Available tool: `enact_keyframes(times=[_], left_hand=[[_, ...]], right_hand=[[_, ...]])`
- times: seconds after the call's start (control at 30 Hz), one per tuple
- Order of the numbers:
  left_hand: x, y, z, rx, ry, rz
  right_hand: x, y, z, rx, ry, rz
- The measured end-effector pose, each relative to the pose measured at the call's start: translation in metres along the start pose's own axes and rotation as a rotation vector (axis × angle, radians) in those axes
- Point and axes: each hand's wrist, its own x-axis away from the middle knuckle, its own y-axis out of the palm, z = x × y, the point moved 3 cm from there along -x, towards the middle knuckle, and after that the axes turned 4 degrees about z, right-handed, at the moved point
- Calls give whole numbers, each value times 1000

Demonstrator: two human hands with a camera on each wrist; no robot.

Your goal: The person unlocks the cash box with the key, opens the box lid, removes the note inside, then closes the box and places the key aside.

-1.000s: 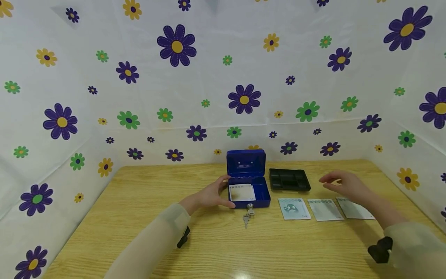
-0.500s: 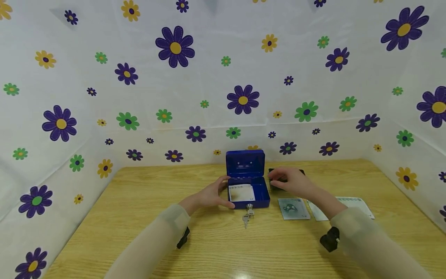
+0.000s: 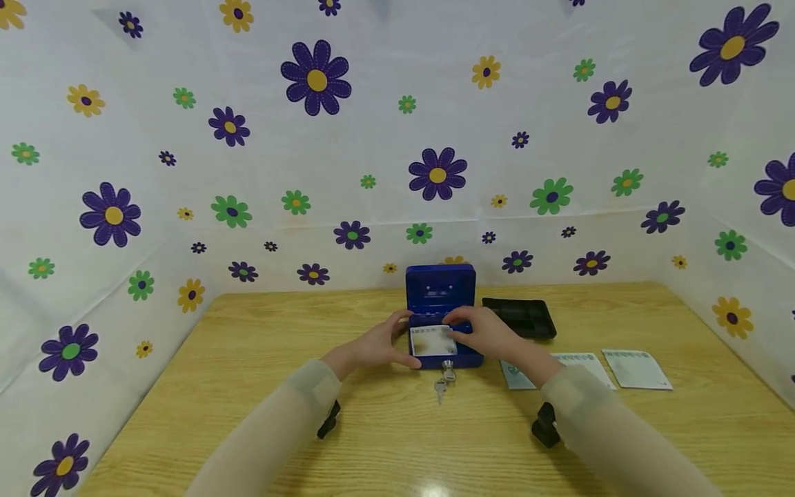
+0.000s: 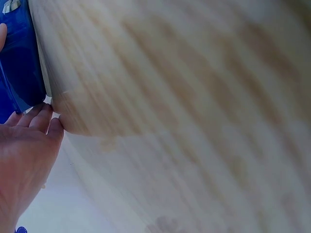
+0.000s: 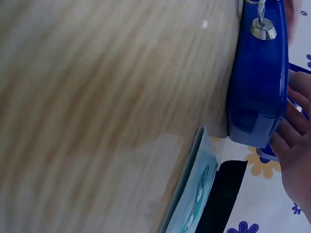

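An open blue cash box [image 3: 467,360] stands on the table, its lid [image 3: 441,284] raised at the back. Inside, a stack of printed paper notes [image 3: 431,342] lies on the left side. My left hand [image 3: 375,345] holds the box at its left end, thumb near the front corner and fingers toward the back. Over the box's right part, my right hand [image 3: 491,335] reaches in, its thumb and index finger apart at the right edge of the notes. In the right wrist view, the box wall [image 5: 255,92] partly hides those fingers. Keys [image 3: 441,388] hang from the front lock [image 5: 263,30].
A black compartment tray [image 3: 539,321] stands right of the box. Several more notes [image 3: 636,369] lie in a row in front of it, partly covered by the right forearm. A flowered cloth [image 3: 348,159] encloses the table's back and sides.
My right hand has moved left, from above the right-hand notes, past the black tray and into the cash box. The left hand keeps its place on the box.
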Motion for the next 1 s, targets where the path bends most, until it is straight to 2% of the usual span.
enact_keyframes(times=[0.27,0.47,0.77,1.0], left_hand=[[0,-1,2,24,20,-2],[-1,0,2,22,30,-8],[-3,0,0,23,44,-16],[0,-1,0,44,32,-8]], right_hand=[[-13,9,-1,32,27,-56],[-18,16,0,87,16,-100],[-16,19,-3,93,32,-117],[-16,19,-6,44,47,-118]])
